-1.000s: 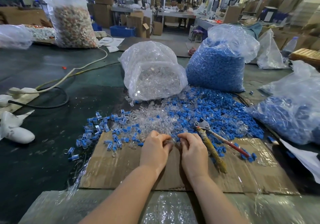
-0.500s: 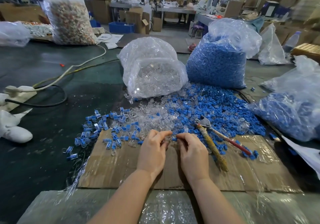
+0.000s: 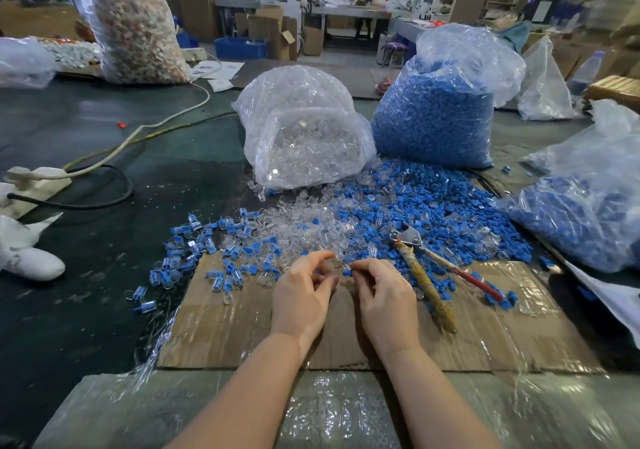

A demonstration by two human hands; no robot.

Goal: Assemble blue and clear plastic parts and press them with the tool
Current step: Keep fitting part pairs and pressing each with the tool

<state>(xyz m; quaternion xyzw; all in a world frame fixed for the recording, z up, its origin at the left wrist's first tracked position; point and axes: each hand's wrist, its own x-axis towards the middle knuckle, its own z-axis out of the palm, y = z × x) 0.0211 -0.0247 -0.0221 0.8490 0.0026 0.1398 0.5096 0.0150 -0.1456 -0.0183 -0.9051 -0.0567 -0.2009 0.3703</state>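
My left hand (image 3: 300, 298) and my right hand (image 3: 385, 298) are side by side over the cardboard sheet (image 3: 239, 327), at the near edge of the loose parts. My left fingers curl round a small clear part, which is hard to make out. My right thumb and forefinger pinch a small part that shows a bit of blue. Loose clear parts (image 3: 304, 218) and blue parts (image 3: 436, 202) lie heaped just beyond my fingertips. The pliers-like tool (image 3: 424, 275), with one wrapped yellow handle and one red, lies on the cardboard right of my right hand, untouched.
Joined blue-and-clear pieces (image 3: 207, 251) are scattered to the left. Behind the heaps stand a bag of clear parts (image 3: 304, 136) and a bag of blue parts (image 3: 433, 116). Another bag of blue parts (image 3: 585, 213) lies at the right. Cables (image 3: 104, 157) and white gloves (image 3: 24, 258) lie far left.
Both hands stay at the pile's near edge, and only the fingers have shifted a little around the small parts. The tool has not moved.
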